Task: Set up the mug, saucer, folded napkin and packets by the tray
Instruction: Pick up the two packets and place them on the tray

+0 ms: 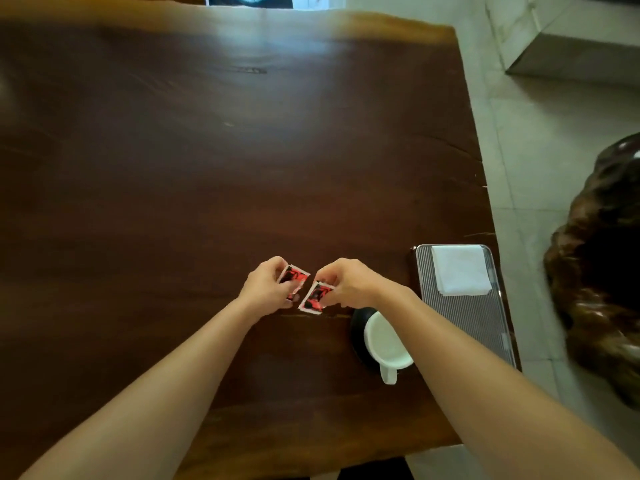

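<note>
While each pinched in a hand point(266, 289), two packets point(293, 276), corners nearly touching.

Dark brown wooden table point(207, 150), grain visible, glare at far edge. Resting directly on it, near the right edge: ribbed metal tray point(474, 317) and, just left of the tray, a black saucer point(356, 327) carrying a white mug point(386, 344).

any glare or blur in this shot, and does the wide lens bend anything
Head view: a pale window sheen washes the far table; the whole frame is soft, so the print on both packets is unreadable; the wide lens bows the table's right edge and the tray.
</note>
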`<state>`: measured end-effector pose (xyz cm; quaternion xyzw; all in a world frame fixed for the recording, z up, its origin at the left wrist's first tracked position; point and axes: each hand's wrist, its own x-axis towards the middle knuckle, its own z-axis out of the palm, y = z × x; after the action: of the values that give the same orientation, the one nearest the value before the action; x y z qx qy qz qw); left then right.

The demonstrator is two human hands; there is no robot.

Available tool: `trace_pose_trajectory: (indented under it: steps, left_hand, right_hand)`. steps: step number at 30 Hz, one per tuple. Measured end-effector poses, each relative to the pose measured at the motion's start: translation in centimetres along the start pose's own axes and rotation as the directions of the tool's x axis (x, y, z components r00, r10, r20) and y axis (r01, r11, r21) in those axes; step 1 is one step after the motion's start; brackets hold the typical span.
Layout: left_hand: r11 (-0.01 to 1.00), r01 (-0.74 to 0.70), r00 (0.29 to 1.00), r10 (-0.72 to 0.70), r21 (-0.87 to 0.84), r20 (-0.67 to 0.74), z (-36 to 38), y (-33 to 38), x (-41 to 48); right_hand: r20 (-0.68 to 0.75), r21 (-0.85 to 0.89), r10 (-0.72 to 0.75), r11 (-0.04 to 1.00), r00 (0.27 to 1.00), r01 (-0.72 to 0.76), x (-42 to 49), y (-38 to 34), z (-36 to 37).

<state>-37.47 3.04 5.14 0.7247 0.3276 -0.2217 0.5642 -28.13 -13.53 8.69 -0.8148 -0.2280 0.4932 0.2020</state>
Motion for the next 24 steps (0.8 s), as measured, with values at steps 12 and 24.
trace_pose_trajectory:
  steps: [12,24]
  left_hand:
    - [0.77,0.054,0.937,0.182,-0.636,0.299,0.4,6.7,-13.0]
    - [0.898,-0.34,0.935,0.292,-0.28,-0.201,10.6,10.8,-17.0]
  right_hand:
    - [-0.457,0.527,0.111,0.833,0.882,0.168,-10.1,-4.3,0.0]
    - [-0.308,0.884,0.03,0.379,0.951,0.274,-18.9,2.6,0.0]
